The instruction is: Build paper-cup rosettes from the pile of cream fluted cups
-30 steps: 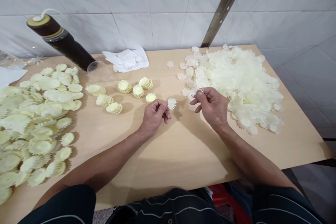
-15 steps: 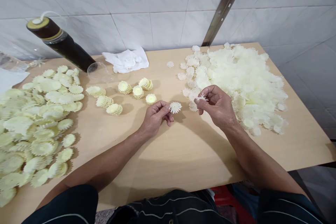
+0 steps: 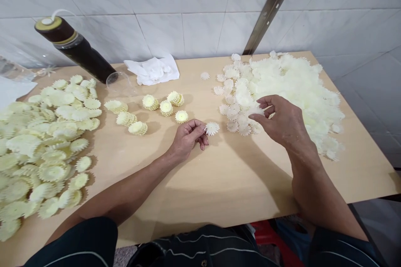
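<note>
The left hand [image 3: 187, 137] pinches a white flower disc [image 3: 212, 128] by its rim, face kept free; the right hand [image 3: 282, 124] nips a second disc [image 3: 256, 111] at the pile [image 3: 300, 85].

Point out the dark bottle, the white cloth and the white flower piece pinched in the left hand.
dark bottle [image 3: 84, 60], head view, on its dark body.
white cloth [image 3: 152, 69], head view, on its crumpled middle.
white flower piece [image 3: 212, 128], head view, on its petalled face.

Dark bottle [image 3: 78, 52], crumpled white cloth [image 3: 153, 70]
</note>
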The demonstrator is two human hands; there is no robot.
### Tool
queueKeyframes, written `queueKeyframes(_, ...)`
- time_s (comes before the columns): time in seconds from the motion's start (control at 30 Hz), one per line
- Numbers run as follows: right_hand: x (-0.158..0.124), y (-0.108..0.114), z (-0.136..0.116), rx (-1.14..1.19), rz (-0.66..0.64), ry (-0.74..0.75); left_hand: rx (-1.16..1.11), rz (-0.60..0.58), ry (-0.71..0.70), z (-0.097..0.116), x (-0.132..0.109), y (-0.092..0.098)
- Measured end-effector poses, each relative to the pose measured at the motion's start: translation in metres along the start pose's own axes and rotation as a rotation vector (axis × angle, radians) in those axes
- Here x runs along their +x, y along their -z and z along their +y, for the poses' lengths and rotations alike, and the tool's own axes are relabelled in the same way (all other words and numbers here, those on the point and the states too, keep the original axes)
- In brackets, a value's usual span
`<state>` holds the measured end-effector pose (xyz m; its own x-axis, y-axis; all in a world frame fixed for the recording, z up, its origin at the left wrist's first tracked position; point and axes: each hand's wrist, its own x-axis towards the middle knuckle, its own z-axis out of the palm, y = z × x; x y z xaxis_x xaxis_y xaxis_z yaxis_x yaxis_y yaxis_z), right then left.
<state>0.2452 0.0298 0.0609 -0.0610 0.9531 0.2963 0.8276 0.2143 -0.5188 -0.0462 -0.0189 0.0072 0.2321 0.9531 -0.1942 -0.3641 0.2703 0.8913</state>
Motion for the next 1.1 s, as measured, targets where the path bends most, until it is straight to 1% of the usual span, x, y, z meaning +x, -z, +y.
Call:
queueKeyframes(0.13, -0.002, 0.004, 0.000, 0.114, -0.052, 0.025, 0.017, 0.000, 0.001, 0.000, 0.000, 0.000)
queueKeyframes(0.23, -0.001, 0.009, -0.003, 0.165, -0.077, 0.001, 0.031, 0.002, -0.003, 0.000, 0.000, 0.001)
queueKeyframes(0.4, 0.004, 0.014, -0.001, 0.154, -0.030, -0.054, 0.039, -0.008, -0.005, -0.001, 0.000, 0.000)
queueKeyframes(0.5, 0.005, 0.016, 0.008, 0.127, -0.033, -0.054, 0.040, -0.014, -0.011, -0.001, 0.000, 0.000)
queueKeyframes(0.57, 0.004, 0.018, 0.016, 0.085, -0.033, -0.027, 0.041, -0.016, -0.015, -0.001, 0.000, 0.001)
queueKeyframes(0.63, 0.003, 0.020, 0.020, 0.023, 0.005, 0.014, 0.046, -0.016, -0.022, -0.002, 0.000, 0.001)
queueKeyframes(0.7, 0.002, 0.020, 0.017, -0.034, 0.093, 0.047, 0.053, -0.019, -0.028, -0.003, 0.000, 0.001)
queueKeyframes(0.77, 0.000, 0.019, 0.007, -0.046, 0.198, 0.055, 0.063, -0.023, -0.036, -0.004, 0.000, 0.001)
queueKeyframes(0.83, -0.004, 0.015, -0.010, 0.026, 0.251, 0.047, 0.088, -0.029, -0.045, -0.005, 0.000, 0.001)
queueKeyframes(0.87, -0.007, 0.011, -0.020, 0.095, 0.230, 0.048, 0.107, -0.033, -0.049, -0.005, 0.000, 0.001)
queueKeyframes(0.9, -0.010, 0.005, -0.029, 0.186, 0.138, 0.055, 0.128, -0.038, -0.053, -0.005, 0.000, 0.001)
queueKeyframes(0.97, -0.018, -0.011, -0.045, 0.380, -0.157, 0.082, 0.174, -0.045, -0.054, -0.004, -0.001, 0.000)
queueKeyframes(1.0, -0.022, -0.021, -0.051, 0.440, -0.284, 0.105, 0.199, -0.048, -0.054, -0.004, -0.002, -0.001)
queueKeyframes(1.03, -0.026, -0.031, -0.055, 0.470, -0.357, 0.125, 0.225, -0.050, -0.055, -0.004, -0.003, -0.001)
queueKeyframes(1.1, -0.033, -0.050, -0.058, 0.465, -0.375, 0.145, 0.280, -0.051, -0.067, -0.005, -0.004, -0.002)
